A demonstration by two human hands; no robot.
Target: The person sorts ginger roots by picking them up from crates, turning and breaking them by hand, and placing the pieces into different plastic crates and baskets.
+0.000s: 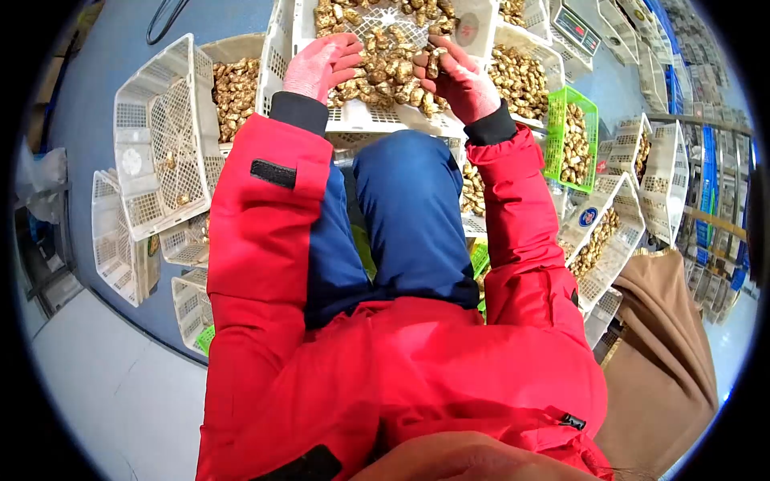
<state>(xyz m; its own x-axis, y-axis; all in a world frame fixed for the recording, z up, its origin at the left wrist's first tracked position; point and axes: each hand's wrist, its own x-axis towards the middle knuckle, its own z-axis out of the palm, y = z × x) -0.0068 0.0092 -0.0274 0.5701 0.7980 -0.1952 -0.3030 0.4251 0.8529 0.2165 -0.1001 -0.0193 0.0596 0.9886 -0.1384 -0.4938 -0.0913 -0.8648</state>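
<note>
In front of my knees stands a white plastic crate (365, 127) with a heap of stubby brown-and-cream mushrooms (388, 78) on its grid floor. My left hand (319, 69), in a pinkish glove, is open at the heap's left side, its fingers stretched toward the mushrooms. On the opposite side, my right hand (467, 86), gloved alike, has its fingers closed on one mushroom (435, 62), lifted just over the heap. Dark soil marks the right glove's fingertips.
Left of me, a white crate (164, 152) with a few bits inside tilts beside a crate of mushrooms (236, 98). To the right are a green basket (592, 144) of mushrooms, more white crates (634, 226) and a scale (577, 30). A brown cloth (662, 345) hangs at lower right.
</note>
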